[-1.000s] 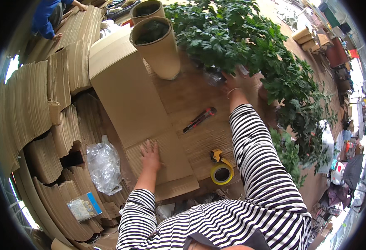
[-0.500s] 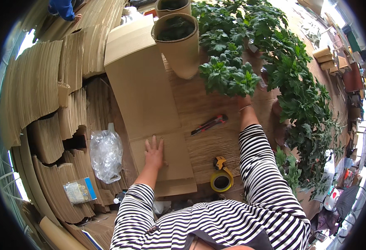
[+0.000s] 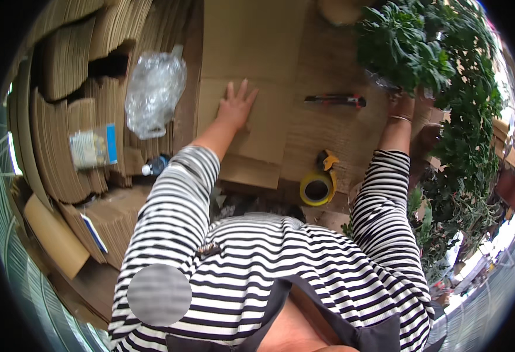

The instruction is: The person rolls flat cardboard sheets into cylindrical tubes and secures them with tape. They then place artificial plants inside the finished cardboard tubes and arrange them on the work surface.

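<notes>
My left hand (image 3: 237,108) lies with fingers spread on a flat, folded cardboard box (image 3: 257,138) in front of me. My right hand (image 3: 402,107) is at the base of a bushy green leafy plant (image 3: 407,50); leaves cover most of the fingers, which appear closed around its lower part. Clear plastic (image 3: 379,80) shows beside that hand. Between my hands, a red and black utility knife (image 3: 335,101) rests on the wooden table (image 3: 313,132). Closer to me is a roll of yellow tape (image 3: 318,189) with a yellow dispenser.
More leafy plants (image 3: 465,111) line the right side. Stacks of flattened cardboard (image 3: 58,141) fill the left, with a clear plastic bag (image 3: 156,91) and a printed packet (image 3: 93,146) on them. A bottle with a white cap (image 3: 155,166) lies near my left forearm.
The view has tilted down toward my body and turned. My right hand and the plant have shifted right, away from the knife. My left hand stays spread on the cardboard.
</notes>
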Motion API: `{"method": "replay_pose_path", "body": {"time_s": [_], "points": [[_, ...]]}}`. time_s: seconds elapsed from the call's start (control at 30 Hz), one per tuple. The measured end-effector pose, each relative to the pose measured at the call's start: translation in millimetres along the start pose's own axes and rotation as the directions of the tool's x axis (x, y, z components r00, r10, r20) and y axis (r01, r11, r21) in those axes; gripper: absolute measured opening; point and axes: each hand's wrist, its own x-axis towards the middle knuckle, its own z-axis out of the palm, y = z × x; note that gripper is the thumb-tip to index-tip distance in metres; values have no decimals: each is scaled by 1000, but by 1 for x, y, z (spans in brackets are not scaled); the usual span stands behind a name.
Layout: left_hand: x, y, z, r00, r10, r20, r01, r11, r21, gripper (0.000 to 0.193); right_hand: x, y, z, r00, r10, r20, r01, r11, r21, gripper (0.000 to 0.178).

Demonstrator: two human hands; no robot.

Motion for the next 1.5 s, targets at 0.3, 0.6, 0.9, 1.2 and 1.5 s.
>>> {"method": "replay_pose_path", "body": {"time_s": [0.3,0.6,0.9,1.2,1.5], "points": [[-9,-24,5,999,37,19,-36,997,-61,114,-181,-66,190,879,475,-47,-444,778,-444,53],[18,-78,83,881,222,-417,-312,936,-163,49,-248,7,210,775,631,29,-276,380,-883,53],[12,-142,76,886,323,-332,-369,926,-84,82,-278,18,279,865,497,67,209,-237,-949,78],[-25,-181,98,880,196,-433,-376,845,-380,90,-294,35,282,875,484,-16,124,-256,-959,88],[-102,-143,125,533,-326,-781,-420,699,-578,50,-293,30,297,867,495,-58,100,-287,-953,88]]}}
